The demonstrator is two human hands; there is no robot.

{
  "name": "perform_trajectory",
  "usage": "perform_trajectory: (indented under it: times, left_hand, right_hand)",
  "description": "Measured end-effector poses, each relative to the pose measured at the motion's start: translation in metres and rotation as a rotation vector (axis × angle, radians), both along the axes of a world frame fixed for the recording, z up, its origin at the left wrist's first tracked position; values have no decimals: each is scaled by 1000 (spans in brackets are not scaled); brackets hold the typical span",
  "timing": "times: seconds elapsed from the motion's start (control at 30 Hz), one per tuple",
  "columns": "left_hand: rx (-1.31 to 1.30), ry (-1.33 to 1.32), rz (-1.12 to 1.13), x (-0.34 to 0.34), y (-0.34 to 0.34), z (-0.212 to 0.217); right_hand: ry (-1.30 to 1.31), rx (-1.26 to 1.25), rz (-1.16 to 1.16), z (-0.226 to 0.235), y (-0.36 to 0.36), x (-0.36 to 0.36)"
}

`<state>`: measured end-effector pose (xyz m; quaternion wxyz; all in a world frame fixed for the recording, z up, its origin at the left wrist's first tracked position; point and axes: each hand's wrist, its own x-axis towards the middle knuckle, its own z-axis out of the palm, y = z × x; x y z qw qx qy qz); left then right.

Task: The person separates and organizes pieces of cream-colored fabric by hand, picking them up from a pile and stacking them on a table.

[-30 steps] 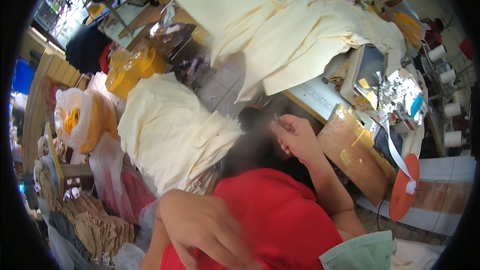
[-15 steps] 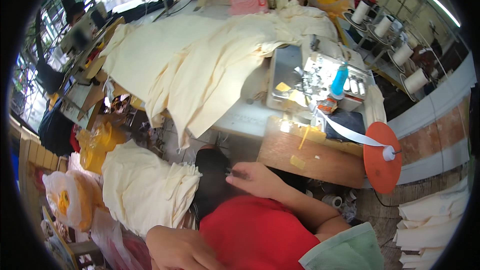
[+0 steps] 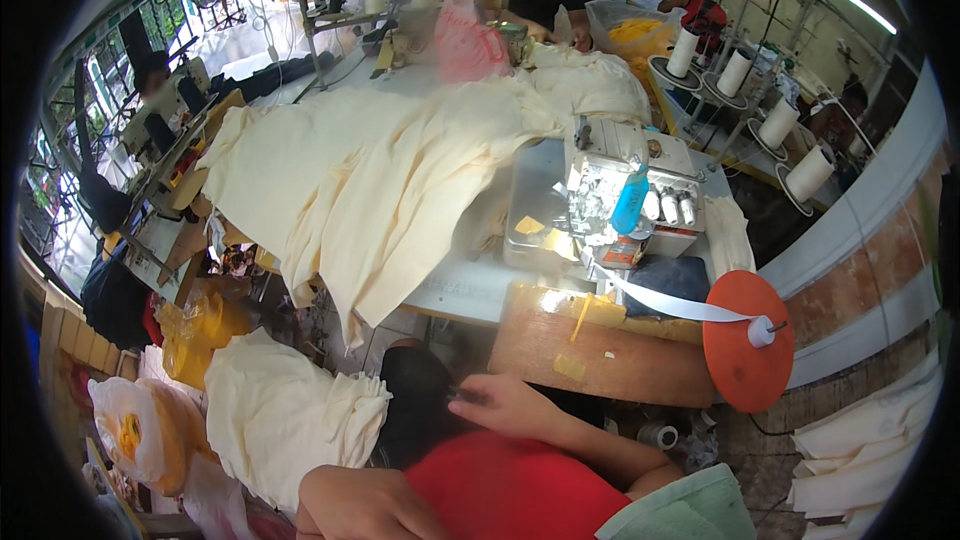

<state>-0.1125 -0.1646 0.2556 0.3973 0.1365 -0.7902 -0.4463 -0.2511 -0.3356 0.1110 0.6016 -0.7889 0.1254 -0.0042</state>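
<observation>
A crowded sewing room is shown, lit from the left through an ornate metal grille point(image 3: 215, 2). A pale, smooth worktable point(image 3: 455, 290) is largely covered by thin cream cloth point(image 3: 390, 170), spread in long soft folds, with a pointed corner hung over the near edge. On it a metal sewing machine point(image 3: 600, 195) is set beside a squeezed-looking blue bottle point(image 3: 630, 202). In front, a grained wooden board point(image 3: 590, 355) is patched with yellow tape, and white ribbon point(image 3: 680, 306) is wound from a flat orange disc point(image 3: 742, 340). Cone-shaped white spools point(image 3: 777, 126) are ranged on the right. Red print is carried by a thin pink plastic bag point(image 3: 468, 40) at the back.

By the right hand point(image 3: 500, 405), held over the dark-clothed leg point(image 3: 415, 390), a small dark item point(image 3: 474, 397) is pinched between thumb and fingertips; it is too blurred to be identified. The left hand point(image 3: 365, 505) is held low, back upward, before the red garment point(image 3: 520, 490); its fingers are partly cut off, so whether anything is gripped cannot be told. Near it, a ruffled cream fabric pile point(image 3: 290, 410) is heaped beside the leg.
</observation>
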Motion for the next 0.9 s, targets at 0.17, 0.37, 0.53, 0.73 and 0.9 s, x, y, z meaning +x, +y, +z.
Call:
perform_trajectory:
  times: [0.17,0.37,0.53,0.73,0.9]
  left_hand:
    - [25,27,-98,-4,-2,-8]
    - [-72,296,-182,5,-16,-41]
    - [105,464,1661,65,-9,-127]
    - [65,212,2000,141,4,-215]
    - [-306,-463,2173,123,-34,-201]
  right_hand:
    - [-42,-28,-1,-5,-5,-4]
    - [-71,-59,-14,-2,-8,-4]
    - [-146,-164,-133,3,-18,-13]
    - [-177,-235,-211,6,-25,-24]
    - [-140,-226,-280,10,-26,-28]
